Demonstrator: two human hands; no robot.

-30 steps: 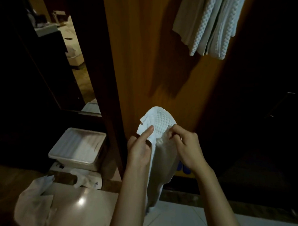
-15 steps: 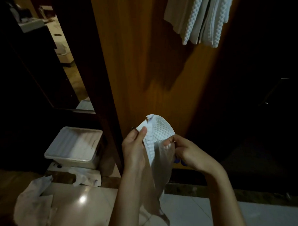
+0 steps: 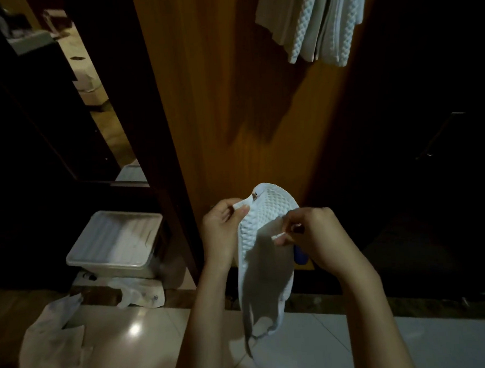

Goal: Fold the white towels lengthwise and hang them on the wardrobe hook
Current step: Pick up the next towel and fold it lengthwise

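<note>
A white waffle-textured towel (image 3: 262, 255) hangs from both my hands in front of the orange wooden wardrobe panel (image 3: 232, 100). My left hand (image 3: 222, 229) pinches its upper left corner between thumb and fingers. My right hand (image 3: 311, 233) pinches the towel's other edge, a little lower. The cloth arches over between the hands and its tail drops toward the floor. Several white towels (image 3: 312, 22) hang at the top of the panel; the hook itself is hidden.
A lidded grey plastic box (image 3: 117, 242) sits on the floor at left by a dark door frame (image 3: 168, 159). Crumpled plastic bags (image 3: 53, 334) lie on the glossy tiled floor (image 3: 354, 346). The wardrobe's right side is dark. A small blue object (image 3: 300, 255) shows behind my right hand.
My hands have drawn apart, spreading the towel's top edge wider. My right hand shifted right and now pinches the edge; the towel's tail hangs lower.
</note>
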